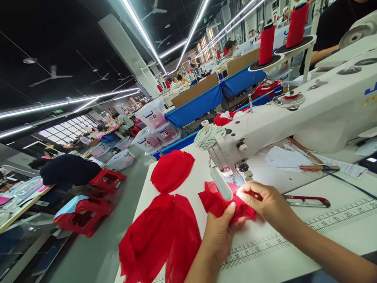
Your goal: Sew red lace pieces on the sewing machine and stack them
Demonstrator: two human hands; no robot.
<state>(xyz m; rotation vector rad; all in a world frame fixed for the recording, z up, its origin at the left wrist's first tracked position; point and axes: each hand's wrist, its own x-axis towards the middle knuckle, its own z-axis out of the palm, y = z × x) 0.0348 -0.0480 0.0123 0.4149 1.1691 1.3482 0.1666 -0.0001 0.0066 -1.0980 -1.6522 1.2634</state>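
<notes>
A piece of red fabric (212,199) lies bunched by the needle area of a white sewing machine (273,118). My left hand (219,232) grips its near edge, thumb on top and fingers beneath. Closed in a pinch, my right hand (262,198) holds the cloth's right side just below the presser foot. The machine's pale guard (221,184) hides part of the fabric. To the left on the white table (262,255) rest a rounded red fabric piece (172,171) and a larger sheer red piece (159,236).
Thread snips (308,201) with a red-and-black handle lie right of my hands, and a wooden-handled tool (319,168) farther back. Red thread cones (266,45) stand above. Plastic bins (151,114) and red stools (85,216) stand left. A person (69,169) leans over another table.
</notes>
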